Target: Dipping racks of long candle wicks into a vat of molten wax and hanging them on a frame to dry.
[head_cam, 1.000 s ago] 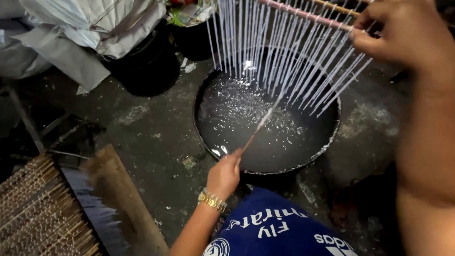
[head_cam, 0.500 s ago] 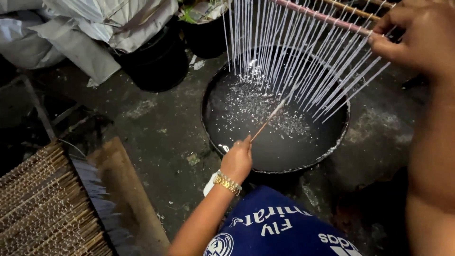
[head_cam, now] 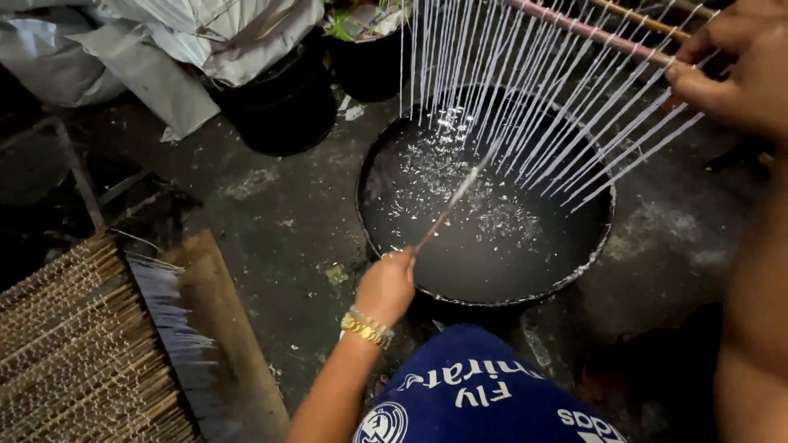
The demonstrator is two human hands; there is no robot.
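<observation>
**Two hands, thin sticks and a big black pan**

The left hand (head_cam: 386,287) is low in the middle. Its fingers are pinched tight on one thin stick (head_cam: 447,209). The stick points up toward 1 o'clock, and its pale tip reaches in among the hanging sticks. A gold bracelet (head_cam: 365,328) sits on the wrist, at 7 o'clock from the hand.

The right hand (head_cam: 739,66) is in the top right corner. Its thumb and fingers press together on a pink rod (head_cam: 591,31). A row of white coated sticks (head_cam: 525,98) hangs down from that rod like a comb. The sticks slant and fan out above the pan.

The round black pan (head_cam: 373,238) sits on the floor, at 1 o'clock from the left hand. It is full of dark wet stuff with shiny white spots (head_cam: 484,205).

At 9 o'clock from the left hand lies a brown board (head_cam: 222,328) with a stack of bare sticks (head_cam: 74,353) beside it. Black buckets (head_cam: 287,107) stand at 11 o'clock, under grey sacks (head_cam: 189,41). A blue shirt (head_cam: 476,394) shows at the bottom.
</observation>
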